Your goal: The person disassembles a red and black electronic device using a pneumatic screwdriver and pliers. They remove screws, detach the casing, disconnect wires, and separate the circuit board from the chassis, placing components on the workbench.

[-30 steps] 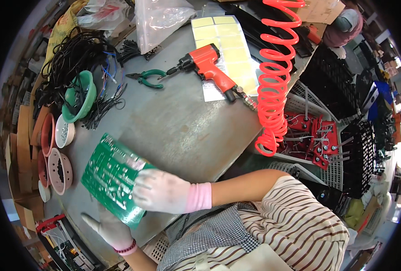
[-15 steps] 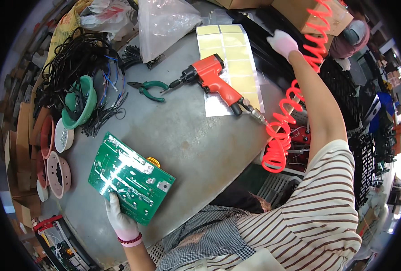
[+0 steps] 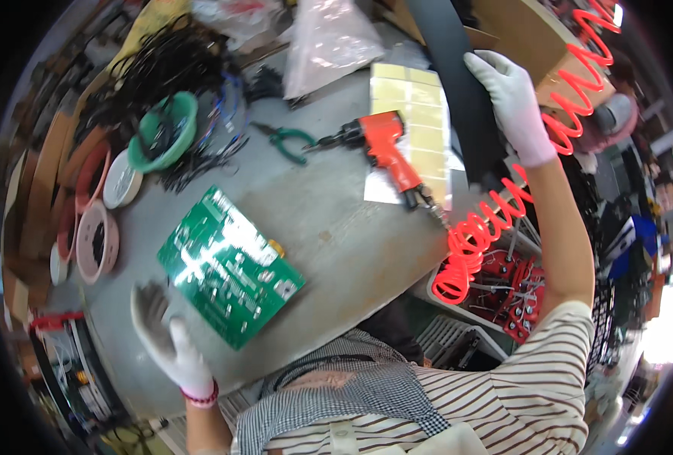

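Note:
A green circuit board lies on the grey metal table, its soldered side up, with a bit of yellow showing at its edge. Just left of it is my left hand in a white glove, empty, thumb and fingers apart. My gloved right hand, at the far right, pinches the edge of a long black flat panel. The panel stands tilted up from the table; its upper end runs out of view. Beside it lie a red air screwdriver and a sheet of yellow labels.
A coiled red air hose hangs near my right arm. Green-handled pliers lie mid-table. Black cables, a green bowl and a pink basket line the left. An open carton stands behind the panel.
My left hand has let go of the circuit board, which now lies on the table. My right hand has lifted the black panel and drawn it nearer.

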The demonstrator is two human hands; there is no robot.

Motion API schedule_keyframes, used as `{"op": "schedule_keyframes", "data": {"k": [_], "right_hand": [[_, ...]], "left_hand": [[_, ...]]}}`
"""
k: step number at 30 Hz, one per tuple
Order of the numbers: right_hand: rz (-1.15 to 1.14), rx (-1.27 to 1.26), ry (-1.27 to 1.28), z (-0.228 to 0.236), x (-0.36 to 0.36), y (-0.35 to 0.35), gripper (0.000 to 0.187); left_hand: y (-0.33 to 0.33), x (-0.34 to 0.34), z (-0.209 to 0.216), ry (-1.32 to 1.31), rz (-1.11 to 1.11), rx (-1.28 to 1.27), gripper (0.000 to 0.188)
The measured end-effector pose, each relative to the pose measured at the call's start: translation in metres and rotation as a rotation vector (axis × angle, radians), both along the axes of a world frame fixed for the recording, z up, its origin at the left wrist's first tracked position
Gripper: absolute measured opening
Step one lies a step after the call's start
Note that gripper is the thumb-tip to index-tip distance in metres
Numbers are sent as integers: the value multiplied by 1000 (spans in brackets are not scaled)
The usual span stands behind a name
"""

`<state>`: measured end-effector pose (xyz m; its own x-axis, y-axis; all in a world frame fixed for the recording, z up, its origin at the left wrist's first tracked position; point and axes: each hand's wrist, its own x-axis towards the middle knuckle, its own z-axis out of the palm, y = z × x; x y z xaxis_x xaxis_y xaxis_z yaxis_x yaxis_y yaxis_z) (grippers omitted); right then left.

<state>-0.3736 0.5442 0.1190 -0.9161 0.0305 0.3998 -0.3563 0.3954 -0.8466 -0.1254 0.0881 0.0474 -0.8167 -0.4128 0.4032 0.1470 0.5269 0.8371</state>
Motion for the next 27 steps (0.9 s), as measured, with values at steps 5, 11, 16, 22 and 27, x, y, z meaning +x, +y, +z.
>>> {"op": "schedule_keyframes", "data": {"k": [5, 11, 16, 22, 27], "right_hand": [[476, 267, -52, 16, 107, -168, 29], [920, -197, -481, -11, 150, -216, 35], [168, 79, -551, -52, 91, -174, 38], [343, 283, -115, -94, 62, -196, 38], [74, 1095, 67, -122, -27, -230, 50]], "left_hand": [[43, -23, 35, -217, -688, 694, 106], [-4, 13, 41, -192, -151, 777, 33], [-91, 59, 22, -334, 28, 750, 27], [-80, 31, -9, -280, 20, 915, 26], [-59, -7, -4, -295, 33, 1299, 29]]}}
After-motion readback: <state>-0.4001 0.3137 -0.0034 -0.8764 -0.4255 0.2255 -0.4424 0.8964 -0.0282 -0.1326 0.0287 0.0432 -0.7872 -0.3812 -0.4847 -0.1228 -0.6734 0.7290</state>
